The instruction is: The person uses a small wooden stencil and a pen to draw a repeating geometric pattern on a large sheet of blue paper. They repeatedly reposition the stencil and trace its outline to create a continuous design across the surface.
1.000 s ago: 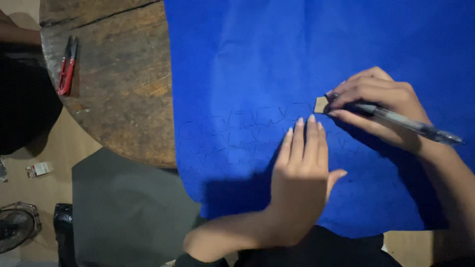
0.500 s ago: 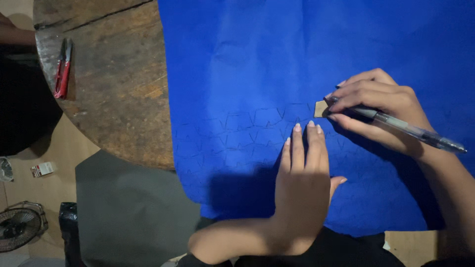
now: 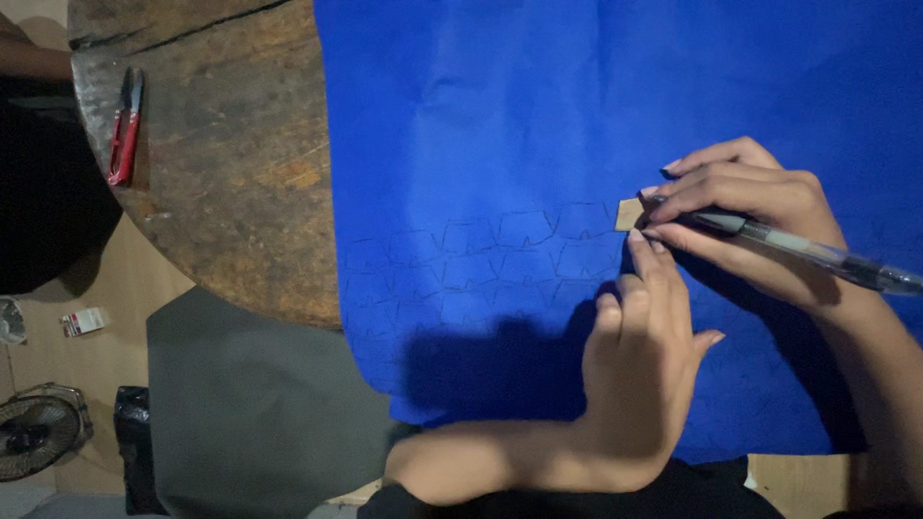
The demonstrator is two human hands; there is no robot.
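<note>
Standing right there by the bench, so here's what I saw, nearest stuff first. The left hand (image 3: 639, 370) lay flat on the blue fabric (image 3: 538, 125), palm down, holding nothing, fingers stretched out and close together, their tips right up at the little tan template piece (image 3: 629, 213). Couldn't tell for sure whether a fingertip was actually touching it or just beside it.

Just past that, the right hand (image 3: 740, 216) was closed around a clear-barrelled pen (image 3: 798, 252), gripping it in a writing hold, with the pen tip right at the edge of the tan piece. The pen's back end stuck out toward the right.

The tan piece itself sat on the fabric at the right end of a row of thin drawn outlines (image 3: 481, 259), several rows of the same repeated shape, pretty faint against the blue.

The fabric covered most of the round wooden bench (image 3: 221, 183) and hung over the near edge. Farther over on the bare wood, well apart from both hands, lay a small pair of red-handled snips (image 3: 125, 125).

Down on the floor off to the side there was a fan (image 3: 34, 432).
</note>
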